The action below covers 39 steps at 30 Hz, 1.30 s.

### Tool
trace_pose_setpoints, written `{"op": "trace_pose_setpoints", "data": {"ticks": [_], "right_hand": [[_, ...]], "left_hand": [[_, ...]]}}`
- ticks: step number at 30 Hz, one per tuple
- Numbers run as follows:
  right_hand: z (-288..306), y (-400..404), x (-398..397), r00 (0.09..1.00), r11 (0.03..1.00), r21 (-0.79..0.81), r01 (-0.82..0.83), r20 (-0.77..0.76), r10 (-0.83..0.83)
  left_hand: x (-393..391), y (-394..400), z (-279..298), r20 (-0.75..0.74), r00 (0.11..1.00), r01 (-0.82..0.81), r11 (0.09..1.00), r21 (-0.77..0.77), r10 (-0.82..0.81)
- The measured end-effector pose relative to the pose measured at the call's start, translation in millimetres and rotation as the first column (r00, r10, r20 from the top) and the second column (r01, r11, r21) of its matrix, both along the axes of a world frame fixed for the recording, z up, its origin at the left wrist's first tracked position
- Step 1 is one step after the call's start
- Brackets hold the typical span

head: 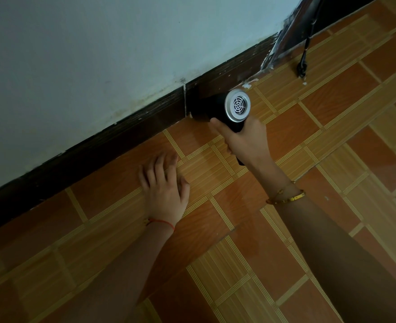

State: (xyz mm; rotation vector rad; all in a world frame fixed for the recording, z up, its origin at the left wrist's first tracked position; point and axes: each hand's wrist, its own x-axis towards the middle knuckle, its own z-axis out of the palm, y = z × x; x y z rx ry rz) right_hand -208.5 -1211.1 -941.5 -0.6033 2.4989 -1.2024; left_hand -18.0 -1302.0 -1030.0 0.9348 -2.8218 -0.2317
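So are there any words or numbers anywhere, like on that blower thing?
No text can be read anywhere. The black hair dryer that the right hand grips shows only a silver grille, no brand or label. The floor tiles, skirting board and wall bear no writing.

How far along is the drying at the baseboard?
Nothing looks finished: the baseboard joint shows a pale gap. In hand: the right hand grips the hair dryer, nozzle at that joint; the left hand rests flat on the floor. Left: white crumbs near the corner.
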Motion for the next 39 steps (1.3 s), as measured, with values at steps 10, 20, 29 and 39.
{"op": "trace_pose_setpoints", "data": {"ticks": [10, 20, 29, 39], "right_hand": [[4, -5, 18, 0.938, 0.94, 0.22, -0.259, -0.175, 0.299], [6, -12, 27, 0.933, 0.944, 0.218, -0.248, -0.209, 0.293], [4, -7, 17, 0.981, 0.98, 0.158, -0.117, -0.139, 0.139], [4, -2, 1, 0.99, 0.982, 0.174, 0.071, -0.135, -0.048]], "left_hand": [[0, 0, 1, 0.005, 1.0, -0.001, 1.0, 0.006, 0.001], [1, 1, 1, -0.002, 1.0, 0.0, 1.0, 0.003, 0.0], [0, 0, 1, 0.004, 1.0, -0.001, 1.0, 0.007, 0.001], [0, 1, -1, 0.003, 1.0, 0.0, 1.0, 0.007, 0.0]]}}
